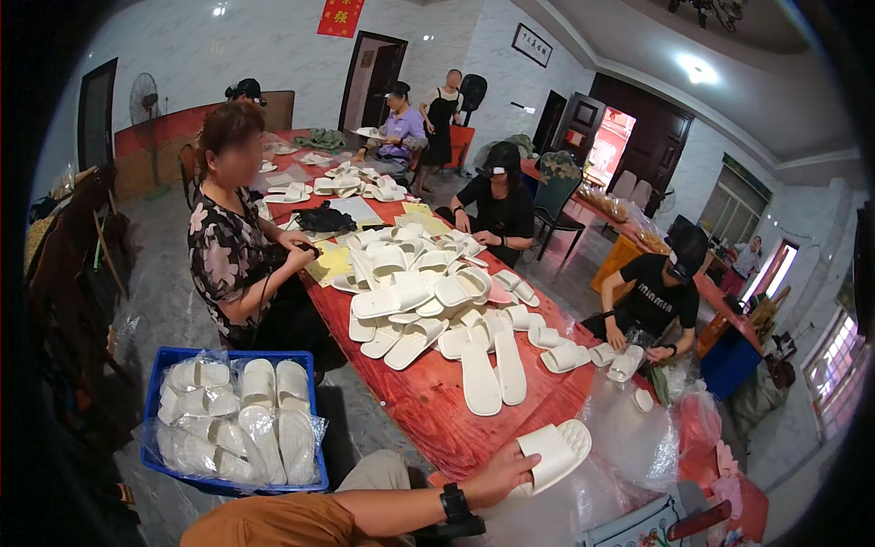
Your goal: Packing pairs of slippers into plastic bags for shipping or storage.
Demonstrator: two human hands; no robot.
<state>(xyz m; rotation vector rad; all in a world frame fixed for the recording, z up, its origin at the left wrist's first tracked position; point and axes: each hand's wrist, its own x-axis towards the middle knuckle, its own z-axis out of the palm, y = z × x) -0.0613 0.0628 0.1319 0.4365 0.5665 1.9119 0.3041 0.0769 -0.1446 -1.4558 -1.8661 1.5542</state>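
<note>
My left hand (pixel 503 473), below a black wristband, grips a white open-toed slipper (pixel 553 456) by its near side, with the fingers closed at the strap. The slipper is held above the near edge of the red table (pixel 401 401), its toe toward the upper right. Beyond it, a pair of flat white slippers (pixel 481 378) lies soles up against a big heap of white slippers (pixel 401 296). Clear plastic bags (pixel 629 438) lie to the right of the held slipper. My right hand is not in view.
A blue crate (pixel 314 392) of bagged slippers stands at the left. A grey device with a dark red handle (pixel 700 523) is at the lower right. One person (pixel 241 246) sits across the left side; another (pixel 652 310) handles slippers at the right. More people are farther back.
</note>
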